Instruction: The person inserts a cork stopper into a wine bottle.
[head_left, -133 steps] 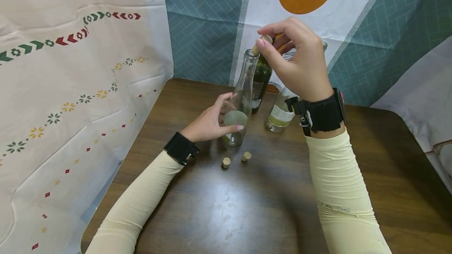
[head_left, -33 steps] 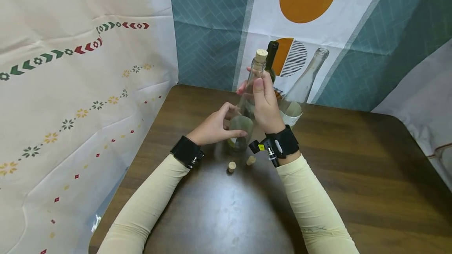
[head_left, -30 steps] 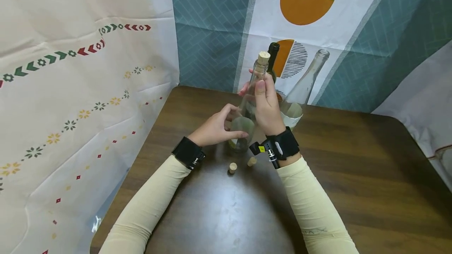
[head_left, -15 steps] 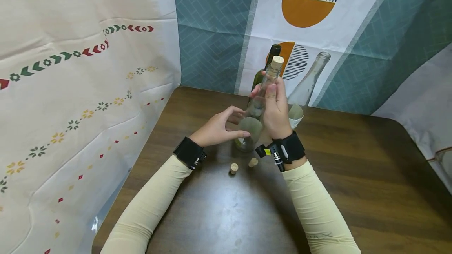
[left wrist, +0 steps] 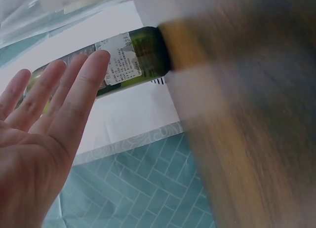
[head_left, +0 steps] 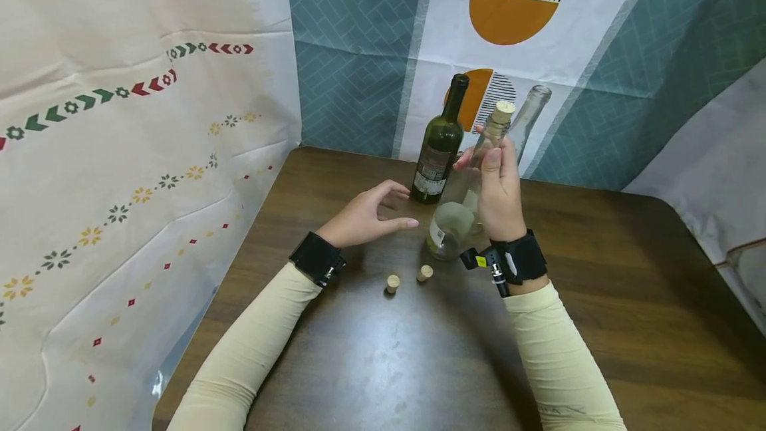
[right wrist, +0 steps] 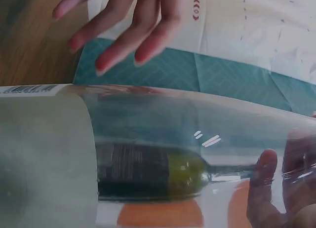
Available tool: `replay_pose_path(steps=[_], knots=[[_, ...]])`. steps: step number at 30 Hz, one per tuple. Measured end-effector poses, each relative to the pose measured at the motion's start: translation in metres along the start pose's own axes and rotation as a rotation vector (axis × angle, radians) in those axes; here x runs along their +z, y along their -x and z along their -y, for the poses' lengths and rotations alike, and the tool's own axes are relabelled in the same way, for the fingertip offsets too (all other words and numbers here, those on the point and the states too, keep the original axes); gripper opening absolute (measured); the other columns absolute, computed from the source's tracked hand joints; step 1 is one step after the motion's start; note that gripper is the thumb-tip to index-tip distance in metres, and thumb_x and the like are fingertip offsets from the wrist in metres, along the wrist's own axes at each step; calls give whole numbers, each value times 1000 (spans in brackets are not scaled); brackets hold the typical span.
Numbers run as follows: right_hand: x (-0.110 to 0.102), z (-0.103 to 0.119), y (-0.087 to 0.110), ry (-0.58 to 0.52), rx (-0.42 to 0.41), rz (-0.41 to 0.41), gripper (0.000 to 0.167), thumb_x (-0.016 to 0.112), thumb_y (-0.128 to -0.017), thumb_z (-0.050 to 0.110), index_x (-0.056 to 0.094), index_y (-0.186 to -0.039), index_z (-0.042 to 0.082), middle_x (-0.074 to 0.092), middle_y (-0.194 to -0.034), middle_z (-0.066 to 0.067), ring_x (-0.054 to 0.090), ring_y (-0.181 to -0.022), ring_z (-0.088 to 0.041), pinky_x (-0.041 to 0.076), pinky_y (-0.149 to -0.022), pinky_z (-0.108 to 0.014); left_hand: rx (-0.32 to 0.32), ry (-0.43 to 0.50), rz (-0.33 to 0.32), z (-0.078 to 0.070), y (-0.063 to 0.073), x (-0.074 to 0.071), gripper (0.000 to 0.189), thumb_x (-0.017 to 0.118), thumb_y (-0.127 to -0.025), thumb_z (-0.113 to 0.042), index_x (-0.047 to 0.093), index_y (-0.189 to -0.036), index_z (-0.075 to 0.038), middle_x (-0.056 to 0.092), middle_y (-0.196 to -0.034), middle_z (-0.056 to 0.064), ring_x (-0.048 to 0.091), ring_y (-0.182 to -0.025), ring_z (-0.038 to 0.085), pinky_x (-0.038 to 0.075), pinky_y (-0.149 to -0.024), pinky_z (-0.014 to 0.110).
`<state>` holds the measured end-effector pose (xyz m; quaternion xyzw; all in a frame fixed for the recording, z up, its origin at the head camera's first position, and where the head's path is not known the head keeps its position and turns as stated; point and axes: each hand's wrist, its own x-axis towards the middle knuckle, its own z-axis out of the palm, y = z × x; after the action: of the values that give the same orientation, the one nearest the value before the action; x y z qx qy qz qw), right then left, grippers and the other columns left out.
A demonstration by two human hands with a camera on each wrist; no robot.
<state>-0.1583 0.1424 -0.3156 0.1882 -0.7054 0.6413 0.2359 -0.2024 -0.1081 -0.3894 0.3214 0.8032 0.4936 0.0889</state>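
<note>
My right hand (head_left: 501,195) grips the neck of a clear glass bottle (head_left: 451,228), which leans with its top to the right. A cork (head_left: 504,110) is seated in its mouth, the upper part standing out. My left hand (head_left: 365,218) is apart from the bottle, fingers loosely spread with nothing between them. In the left wrist view, a green wine bottle (left wrist: 121,60) lies beyond those fingers. The right wrist view shows the clear bottle (right wrist: 148,112) up close, with the left fingertips above it. Two loose corks, a left one (head_left: 392,283) and a right one (head_left: 425,273), are on the table.
At the back of the brown wooden table (head_left: 359,364) the green bottle (head_left: 433,161) stands upright. A second clear bottle (head_left: 529,118), open at the top, stands behind my right hand and is partly hidden. Patterned cloths (head_left: 353,85) hang behind and on the left.
Earlier my right hand held the cork at the bottle's mouth; later it gripped the neck below the seated cork. Now it has carried the bottle right, out of my left hand, uncovering the green bottle.
</note>
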Motion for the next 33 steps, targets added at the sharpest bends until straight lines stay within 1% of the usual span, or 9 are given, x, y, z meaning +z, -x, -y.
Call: replay_pose_path(steps=[6,9,11,13,16,19,22,28,33], knots=[[-25,-1,5,-28,-17,-49,75,50,-109,66,50,-158,10,67,-100,6,68,-99,-11,60,-100,-28,-6,-16,-17,0,1,-1,60,84,-106,-36,57,-154,-14,64,-157,15,64,-148,41,64,-114,53],[-36,-1,7,-52,-17,-85,73,55,-106,68,53,-155,14,68,-99,4,68,-98,-12,61,-98,-28,-5,-20,-23,0,1,-1,60,84,-106,-35,57,-154,-13,64,-158,16,65,-148,42,64,-114,54],[-43,0,9,-65,-11,-112,67,57,-106,66,56,-153,18,68,-98,4,68,-97,-13,61,-98,-28,-8,-22,-22,1,2,-1,60,84,-106,-35,57,-154,-12,64,-158,17,65,-148,43,63,-115,55],[-50,0,11,-59,-10,-136,58,55,-112,60,57,-152,19,68,-97,3,68,-97,-12,60,-98,-28,-14,-26,-20,1,3,-1,60,84,-106,-34,57,-154,-12,64,-158,17,65,-147,43,63,-115,56],[-61,2,13,-42,-4,-173,42,47,-121,44,58,-152,19,68,-96,4,68,-96,-12,57,-101,-29,-20,-34,-16,2,3,0,60,84,-105,-35,57,-154,-12,65,-157,14,65,-147,42,64,-115,54],[-72,3,14,-41,1,-208,36,39,-124,30,59,-152,18,68,-95,3,70,-95,-13,55,-102,-31,-22,-37,-17,1,3,1,58,84,-106,-36,58,-153,-13,65,-156,11,66,-147,42,64,-114,52],[-82,4,14,-56,-2,-234,36,38,-124,27,57,-153,16,69,-95,3,70,-94,-14,55,-103,-31,-19,-38,-16,0,3,1,59,84,-105,-35,58,-153,-13,66,-156,11,65,-147,42,64,-114,52],[-101,5,15,-76,0,-279,40,38,-124,29,56,-155,11,69,-94,1,70,-92,-15,53,-103,-32,-21,-50,-6,0,2,3,59,83,-106,-36,58,-153,-13,65,-157,12,66,-147,42,64,-114,52],[-114,6,14,-64,9,-329,39,39,-124,30,57,-154,13,70,-93,1,71,-91,-15,54,-102,-33,-18,-51,-4,0,0,4,58,83,-106,-35,58,-153,-13,65,-157,13,66,-146,42,64,-114,52]])
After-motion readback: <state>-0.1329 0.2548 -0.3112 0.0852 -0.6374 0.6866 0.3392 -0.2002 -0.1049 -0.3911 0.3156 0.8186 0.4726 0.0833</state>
